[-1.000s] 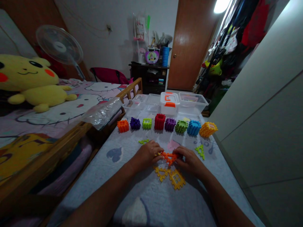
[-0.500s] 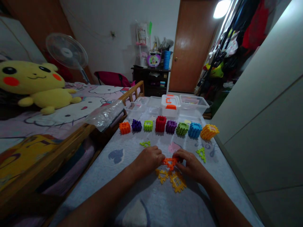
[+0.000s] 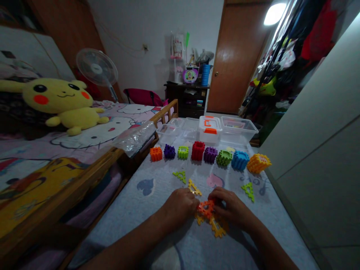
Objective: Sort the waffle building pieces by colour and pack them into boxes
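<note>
My left hand [image 3: 181, 206] has its fingers closed on the left edge of an orange interlocking building piece [image 3: 206, 209]. On the other side my right hand [image 3: 230, 208] pinches the same piece between thumb and fingers. Partly under it, on the near side, lie a yellow square window piece [image 3: 218, 227] and a yellow piece [image 3: 199, 219], mostly covered. Just beyond my left fingers is a yellow triangle piece [image 3: 194, 187]. Farther out lie a green triangle piece [image 3: 180, 176] on the left and another green triangle [image 3: 248, 192] on the right.
Stacks of building pieces stand in a row across the cloth-covered table [image 3: 123, 228], among them a red stack [image 3: 198, 151] and a blue stack [image 3: 240, 160]. Behind them are clear plastic boxes [image 3: 239, 129]. A wooden bed rail [image 3: 84, 180] runs along the left.
Both hands have drawn the orange piece nearer to me, over the yellow pieces. A yellow triangle now shows beyond my left hand. The view has swung slightly left.
</note>
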Tool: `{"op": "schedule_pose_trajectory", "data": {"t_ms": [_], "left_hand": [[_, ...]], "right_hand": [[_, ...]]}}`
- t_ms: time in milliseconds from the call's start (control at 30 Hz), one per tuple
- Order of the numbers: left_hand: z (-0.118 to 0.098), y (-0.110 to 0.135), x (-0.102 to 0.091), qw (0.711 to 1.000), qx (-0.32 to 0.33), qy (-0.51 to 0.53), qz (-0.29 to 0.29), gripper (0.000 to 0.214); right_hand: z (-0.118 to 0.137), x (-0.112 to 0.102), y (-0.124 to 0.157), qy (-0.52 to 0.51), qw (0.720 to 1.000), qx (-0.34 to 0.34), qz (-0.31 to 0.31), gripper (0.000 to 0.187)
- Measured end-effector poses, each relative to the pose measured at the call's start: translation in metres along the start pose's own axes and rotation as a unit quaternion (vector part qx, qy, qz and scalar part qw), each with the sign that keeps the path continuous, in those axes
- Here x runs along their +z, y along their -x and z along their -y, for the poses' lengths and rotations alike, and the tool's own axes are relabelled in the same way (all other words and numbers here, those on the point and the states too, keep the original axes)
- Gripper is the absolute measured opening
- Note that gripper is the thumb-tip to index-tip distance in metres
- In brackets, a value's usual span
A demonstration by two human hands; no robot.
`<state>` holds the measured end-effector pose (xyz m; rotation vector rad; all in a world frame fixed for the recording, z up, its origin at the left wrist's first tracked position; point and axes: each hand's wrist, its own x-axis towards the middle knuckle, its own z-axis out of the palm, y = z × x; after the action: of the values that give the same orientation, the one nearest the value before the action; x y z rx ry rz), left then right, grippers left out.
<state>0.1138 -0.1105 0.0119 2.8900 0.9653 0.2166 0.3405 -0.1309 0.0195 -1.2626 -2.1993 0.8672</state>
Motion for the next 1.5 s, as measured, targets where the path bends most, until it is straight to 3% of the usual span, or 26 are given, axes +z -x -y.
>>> {"op": "schedule_pose_trajectory", "data": {"t_ms": [200, 300, 400, 533, 667, 867, 1167, 1367, 1500], "left_hand": [[0.019, 0.015, -0.016, 0.997, -0.042, 0.052, -0.04, 0.017], [0.046, 0.027, -0.034, 0.985, -0.12, 0.096, -0.082, 0.018], [0.082, 0.037, -0.051, 0.952, -0.243, 0.131, -0.132, 0.022], [0.128, 0.038, -0.065, 0.905, -0.388, 0.049, -0.169, 0.026], [0.154, 0.029, -0.071, 0.876, -0.456, -0.053, -0.145, 0.03], [0.163, 0.015, -0.064, 0.858, -0.493, -0.11, -0.092, 0.034], [0.168, 0.014, -0.056, 0.856, -0.503, -0.097, -0.065, 0.036], [0.166, 0.02, -0.059, 0.856, -0.499, -0.108, -0.083, 0.038], [0.15, 0.025, -0.061, 0.863, -0.479, -0.122, -0.104, 0.035]], "right_hand": [[-0.011, -0.002, 0.005, -0.04, 0.997, 0.025, -0.057, 0.041], [-0.014, -0.006, 0.005, -0.026, 0.996, 0.043, -0.078, 0.034], [-0.018, -0.005, 0.004, -0.011, 0.995, 0.051, -0.089, 0.026], [-0.019, 0.0, 0.004, -0.006, 0.995, 0.049, -0.083, 0.022], [-0.018, 0.003, 0.005, -0.001, 0.995, 0.056, -0.078, 0.022], [-0.018, 0.002, 0.004, 0.011, 0.996, 0.055, -0.066, 0.022], [-0.017, 0.002, 0.004, 0.021, 0.996, 0.056, -0.062, 0.022], [-0.02, 0.004, 0.004, 0.025, 0.996, 0.055, -0.063, 0.024], [-0.019, 0.003, 0.004, 0.024, 0.996, 0.048, -0.072, 0.024]]}}
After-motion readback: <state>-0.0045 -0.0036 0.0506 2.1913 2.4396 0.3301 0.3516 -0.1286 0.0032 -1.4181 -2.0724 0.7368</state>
